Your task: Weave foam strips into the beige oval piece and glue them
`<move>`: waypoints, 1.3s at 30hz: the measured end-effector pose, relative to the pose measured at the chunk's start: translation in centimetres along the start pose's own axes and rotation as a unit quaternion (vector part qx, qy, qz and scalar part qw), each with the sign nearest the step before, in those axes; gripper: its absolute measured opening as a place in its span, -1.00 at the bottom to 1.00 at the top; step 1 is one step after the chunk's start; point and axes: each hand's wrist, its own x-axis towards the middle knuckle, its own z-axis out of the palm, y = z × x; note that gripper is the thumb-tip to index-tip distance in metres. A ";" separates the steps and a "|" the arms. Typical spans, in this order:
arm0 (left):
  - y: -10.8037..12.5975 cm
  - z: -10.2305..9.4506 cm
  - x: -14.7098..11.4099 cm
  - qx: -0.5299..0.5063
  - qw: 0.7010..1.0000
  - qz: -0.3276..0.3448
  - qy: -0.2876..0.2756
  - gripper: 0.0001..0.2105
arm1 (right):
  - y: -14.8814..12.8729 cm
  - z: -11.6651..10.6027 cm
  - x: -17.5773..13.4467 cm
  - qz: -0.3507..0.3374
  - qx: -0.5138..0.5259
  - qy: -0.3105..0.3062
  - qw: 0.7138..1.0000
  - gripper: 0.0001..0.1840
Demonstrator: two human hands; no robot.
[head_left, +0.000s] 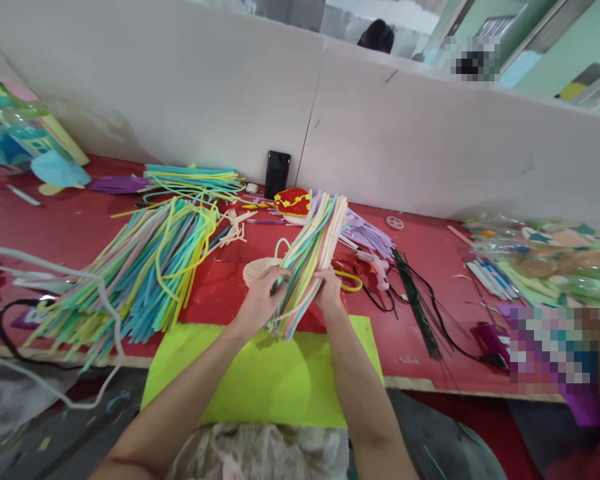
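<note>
Between my hands stands a tilted bundle of pastel pipe cleaners (315, 243), in cream, pink, green, yellow and blue. My left hand (261, 299) closes on the bundle's left side, fingers partly hidden behind it. On the right side my right hand (329, 288) grips the same bundle, thumb in front. A pale ribbed round piece (260, 268) lies just behind my left hand. Below the bundle a bright yellow-green sheet (275, 380) hangs over the table's front edge. Left of my hands lies a larger heap of pipe cleaners (145, 273).
On the red table (410, 233) stands a black phone (277, 173) against the white partition (205, 100). Lilac pipe cleaners (370, 233), a pink glue gun (379, 272) and dark green stems (416, 307) lie right. A white cable (115, 333) loops at left.
</note>
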 end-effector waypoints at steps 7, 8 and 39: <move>1.4 0.3 -0.2 0.051 0.999 -0.013 0.008 -0.86 | -0.4 1.0 -0.5 0.017 -0.003 -0.029 0.999 -0.66; 1.5 0.3 -0.1 0.054 0.998 -0.015 0.007 -0.87 | -0.5 1.2 -0.5 0.018 -0.008 -0.034 0.999 -0.65; -4.5 0.6 1.2 -0.195 0.976 -0.094 -0.029 -0.71 | -0.5 1.1 -0.3 0.024 -0.020 -0.017 0.999 -0.68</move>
